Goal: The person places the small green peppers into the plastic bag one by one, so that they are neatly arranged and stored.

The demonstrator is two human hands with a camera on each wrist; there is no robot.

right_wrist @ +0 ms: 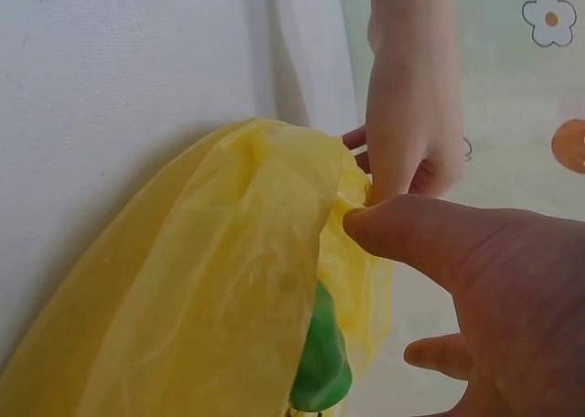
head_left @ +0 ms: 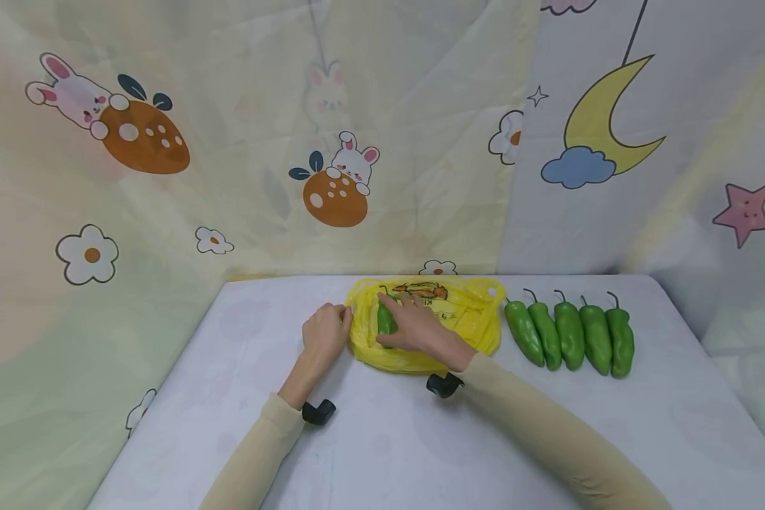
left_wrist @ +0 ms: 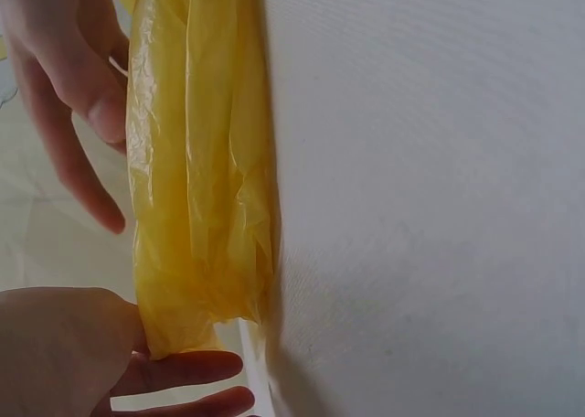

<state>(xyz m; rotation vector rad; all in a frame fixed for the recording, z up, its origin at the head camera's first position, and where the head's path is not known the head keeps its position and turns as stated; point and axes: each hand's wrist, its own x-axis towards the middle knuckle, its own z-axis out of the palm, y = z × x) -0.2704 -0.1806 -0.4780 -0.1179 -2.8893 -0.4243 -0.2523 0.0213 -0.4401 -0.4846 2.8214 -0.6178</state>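
A yellow plastic bag (head_left: 478, 322) with printing on it lies on the table. My left hand (head_left: 325, 333) pinches its left edge, as the left wrist view also shows, with the bag's rim (left_wrist: 178, 339) at the fingers. A green pepper (head_left: 385, 322) lies at the bag's left part, its stem pointing away. Over this pepper is my right hand (head_left: 416, 327), thumb and fingers spread apart. From the right wrist, the pepper (right_wrist: 322, 358) shows inside the bag's mouth, partly covered by the near yellow layer, with the spread right hand (right_wrist: 521, 307) beside it.
To the right of the bag, several green peppers (head_left: 570, 336) lie side by side in a row, stems away from me. The white table (head_left: 382, 439) meets a patterned cloth backdrop (head_left: 421, 177) at its far edge. A black wrist camera (head_left: 445, 385) sits on each wrist.
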